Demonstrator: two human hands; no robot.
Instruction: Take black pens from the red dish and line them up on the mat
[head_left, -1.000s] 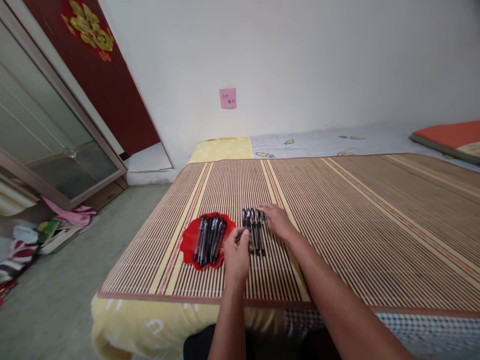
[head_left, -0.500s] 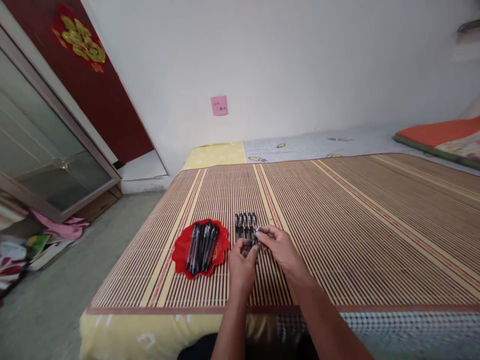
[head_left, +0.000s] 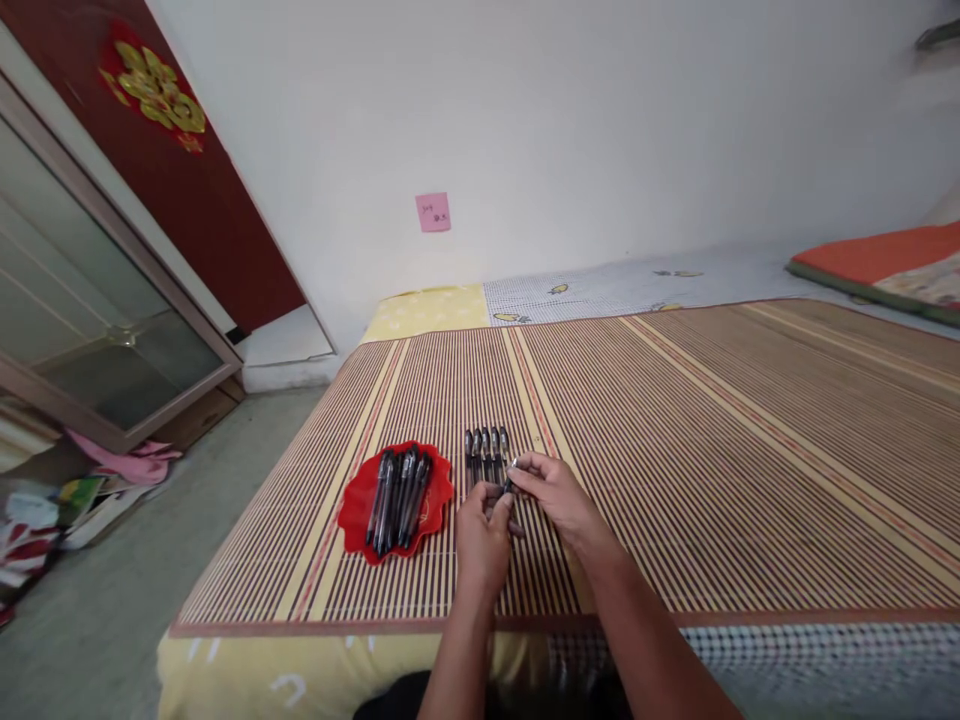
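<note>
Both hands meet over the striped mat, holding a small dark pen (head_left: 508, 485) that is mostly covered by fingers. My left hand (head_left: 484, 530) is closed round its lower part. With thumb and fingertips, my right hand (head_left: 556, 496) pinches the upper end, where something pale shows. Just beyond the hands, several black pens (head_left: 485, 441) lie side by side in a row, their lower ends partly hidden by my left hand. To the left, a red scalloped dish (head_left: 353, 503) holds a bundle of black pens (head_left: 397, 498).
The striped mat (head_left: 675, 480) covers a bed with a yellow sheet (head_left: 247, 665) at its front edge. A pink note (head_left: 433, 212) sticks to the white wall. Folded orange bedding (head_left: 877, 255) lies at the far right. A glass-panelled door (head_left: 112, 270) stands left.
Both hands stay at nearly the same spot, still gripping the pen, with slight finger movement. The whole view has shifted a little.
</note>
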